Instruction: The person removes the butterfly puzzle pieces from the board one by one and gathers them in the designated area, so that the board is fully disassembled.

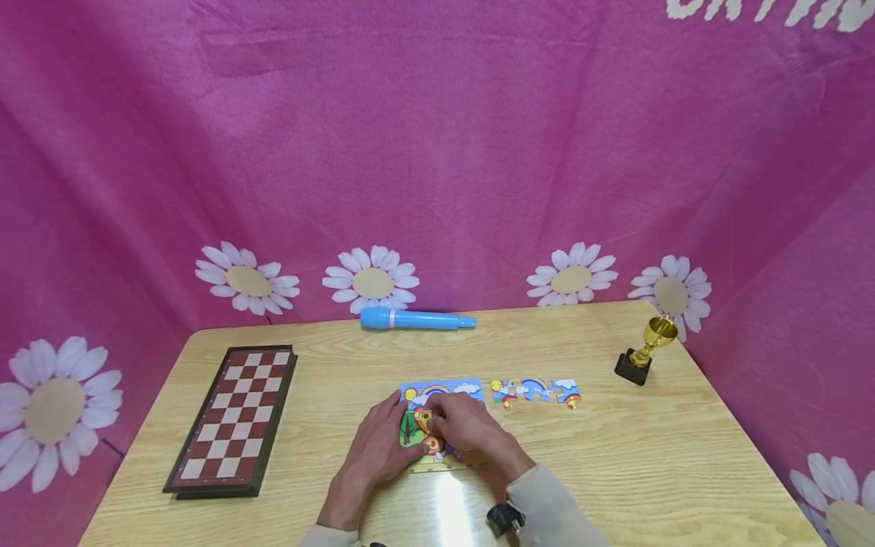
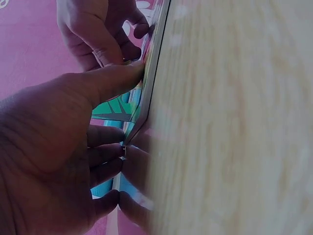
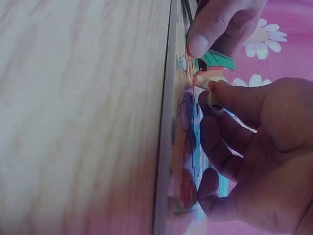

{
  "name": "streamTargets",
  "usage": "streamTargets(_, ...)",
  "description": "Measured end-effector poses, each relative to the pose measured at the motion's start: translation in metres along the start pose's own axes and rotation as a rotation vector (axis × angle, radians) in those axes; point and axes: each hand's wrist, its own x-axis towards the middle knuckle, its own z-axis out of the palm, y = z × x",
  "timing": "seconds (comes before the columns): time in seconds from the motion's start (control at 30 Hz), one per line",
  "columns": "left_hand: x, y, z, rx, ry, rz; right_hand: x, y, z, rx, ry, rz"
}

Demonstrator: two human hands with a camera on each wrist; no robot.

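The puzzle board [image 1: 447, 385] lies flat on the wooden counter [image 1: 581, 479], near its middle, partly covered by both hands. At the far left, a brown-and-white checkerboard [image 1: 235, 418] with a dark frame sits at a slant. Next comes the left hand [image 1: 383, 437], its fingers spread along the board's left side and its thumb pressing on the picture surface. Behind the board, close to the counter's back edge, a blue microphone [image 1: 417, 320] lies on its side. The right hand [image 1: 472, 425] reaches over the board, thumb and finger pinching a green-and-orange puzzle piece [image 3: 210, 76], which is tilted up from the surface. A black wristband [image 1: 504, 519] circles that arm. Just right of the board, loose puzzle pieces [image 1: 533, 386] with a sun, a rainbow and clouds lie in a row. At the far right, a gold trophy [image 1: 640, 357] stands upright on its black base. Daisy-printed magenta cloth [image 1: 437, 152] hangs behind everything.
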Motion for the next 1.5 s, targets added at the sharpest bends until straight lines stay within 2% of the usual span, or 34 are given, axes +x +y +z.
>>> streamTargets(0.27,0.001,0.002,0.0,0.009,0.023,-0.025,-0.002,-0.001,0.004,-0.019,0.03,0.007)
streamTargets(0.53,0.001,0.002,0.001,0.005,0.047,-0.031,-0.003,-0.001,0.011,-0.083,0.111,-0.028)
streamTargets(0.73,0.002,0.001,0.002,-0.004,0.057,-0.035,-0.004,-0.001,0.01,-0.093,0.119,-0.06)
streamTargets(0.97,0.001,0.001,0.002,-0.01,0.042,-0.057,-0.008,0.002,0.005,-0.023,0.049,-0.082)
streamTargets(1.27,0.003,0.001,0.001,-0.007,0.023,-0.057,-0.009,0.005,0.005,-0.02,0.094,-0.23)
streamTargets(1.5,0.003,0.0,-0.001,-0.018,0.039,-0.05,-0.011,0.005,-0.005,0.123,0.061,-0.184)
